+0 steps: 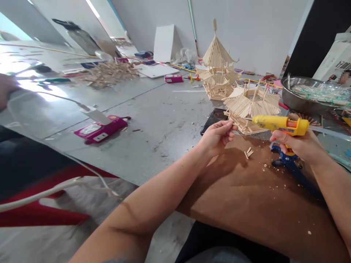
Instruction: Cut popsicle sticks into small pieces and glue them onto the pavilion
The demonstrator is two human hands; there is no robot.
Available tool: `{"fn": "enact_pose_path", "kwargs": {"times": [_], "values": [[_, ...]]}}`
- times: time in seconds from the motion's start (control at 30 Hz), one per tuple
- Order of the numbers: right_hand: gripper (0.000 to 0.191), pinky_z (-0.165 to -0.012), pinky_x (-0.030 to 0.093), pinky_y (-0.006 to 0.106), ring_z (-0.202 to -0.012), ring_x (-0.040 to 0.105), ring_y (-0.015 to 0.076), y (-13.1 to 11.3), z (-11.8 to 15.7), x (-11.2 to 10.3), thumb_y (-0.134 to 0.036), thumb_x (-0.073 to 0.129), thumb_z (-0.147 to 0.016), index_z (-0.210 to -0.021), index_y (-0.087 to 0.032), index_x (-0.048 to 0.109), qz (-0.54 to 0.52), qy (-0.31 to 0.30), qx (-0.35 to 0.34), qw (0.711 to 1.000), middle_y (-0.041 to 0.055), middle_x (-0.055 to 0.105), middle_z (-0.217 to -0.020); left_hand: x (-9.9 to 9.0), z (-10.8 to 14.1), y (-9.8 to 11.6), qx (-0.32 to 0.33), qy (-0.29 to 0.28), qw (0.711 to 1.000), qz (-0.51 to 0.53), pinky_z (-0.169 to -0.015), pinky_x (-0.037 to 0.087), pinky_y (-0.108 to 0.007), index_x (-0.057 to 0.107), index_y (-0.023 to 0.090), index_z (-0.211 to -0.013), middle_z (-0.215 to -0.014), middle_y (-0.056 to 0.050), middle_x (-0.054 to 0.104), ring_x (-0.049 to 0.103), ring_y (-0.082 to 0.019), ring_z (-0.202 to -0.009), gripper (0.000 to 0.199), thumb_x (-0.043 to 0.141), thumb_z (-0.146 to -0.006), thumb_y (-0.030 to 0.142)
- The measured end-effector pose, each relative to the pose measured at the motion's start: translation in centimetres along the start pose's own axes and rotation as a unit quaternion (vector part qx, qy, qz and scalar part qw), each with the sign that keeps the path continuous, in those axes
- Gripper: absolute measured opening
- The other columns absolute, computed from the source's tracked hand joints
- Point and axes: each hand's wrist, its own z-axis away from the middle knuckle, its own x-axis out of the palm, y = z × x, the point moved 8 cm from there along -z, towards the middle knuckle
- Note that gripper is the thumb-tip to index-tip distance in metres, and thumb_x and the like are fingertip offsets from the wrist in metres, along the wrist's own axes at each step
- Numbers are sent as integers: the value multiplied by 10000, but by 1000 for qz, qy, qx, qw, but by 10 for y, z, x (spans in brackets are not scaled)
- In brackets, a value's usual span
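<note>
My right hand is wrapped round the handle of a yellow glue gun, whose nozzle points left toward my left hand. The fingers of my left hand are pinched together at the near left edge of a wooden stick model; a small stick end seems to show at the fingertips, too small to make out. A taller pagoda of sticks stands behind. Several short stick pieces lie on the brown sheet below the hands. Beside them are blue-handled cutters, partly under my right forearm.
Behind my left hand lies a dark phone. A metal bowl with plastic packets stands at the right. Purple power strips, a stick pile and a bottle are on the left. A person's blurred hand shows at the left edge.
</note>
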Motion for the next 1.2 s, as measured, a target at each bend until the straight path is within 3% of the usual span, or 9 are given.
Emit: {"fn": "enact_pose_path", "kwargs": {"times": [0.1, 0.23, 0.4, 0.73, 1.2], "values": [[189, -307, 261, 227, -315, 380, 78, -9, 4, 12, -389, 680, -690, -575, -241, 655, 80, -41, -18, 996, -50, 444, -340, 0, 1, 1, 11, 1, 1000, -3, -385, 413, -134, 560, 114, -725, -587, 10, 631, 510, -34, -384, 85, 539, -804, 91], [137, -333, 258, 241, -342, 385, 91, -21, 4, 15, -403, 692, -668, -636, -270, 691, 110, -18, -56, 992, -52, 447, -353, -1, 1, 2, 27, 13, 999, -11, -371, 377, -133, 545, 124, -712, -580, 27, 625, 479, -26, -364, 77, 606, -759, 130], [198, -361, 284, 257, -393, 441, 116, -16, 3, 15, -479, 678, -654, -653, -282, 694, 167, -5, -43, 985, -30, 490, -405, 1, 3, 2, 38, 11, 999, -24, -363, 358, -138, 521, 130, -688, -588, 32, 627, 464, -21, -356, 155, 667, -708, 180], [85, -345, 286, 253, -426, 494, 135, -8, 2, 14, -330, 729, -641, -712, -291, 706, 96, -13, -62, 993, -30, 540, -460, 2, 4, 2, 36, 11, 999, -31, -371, 345, -147, 516, 136, -699, -601, 30, 622, 442, -21, -357, 150, 658, -710, 183], [139, -363, 331, 264, -493, 543, 163, -14, 2, 16, -416, 685, -676, -733, -292, 710, 163, -8, -69, 984, -6, 587, -518, 3, 6, 2, 30, 15, 999, -24, -351, 351, -142, 522, 135, -706, -594, 31, 630, 445, -23, -345, 109, 622, -743, 157]]}}
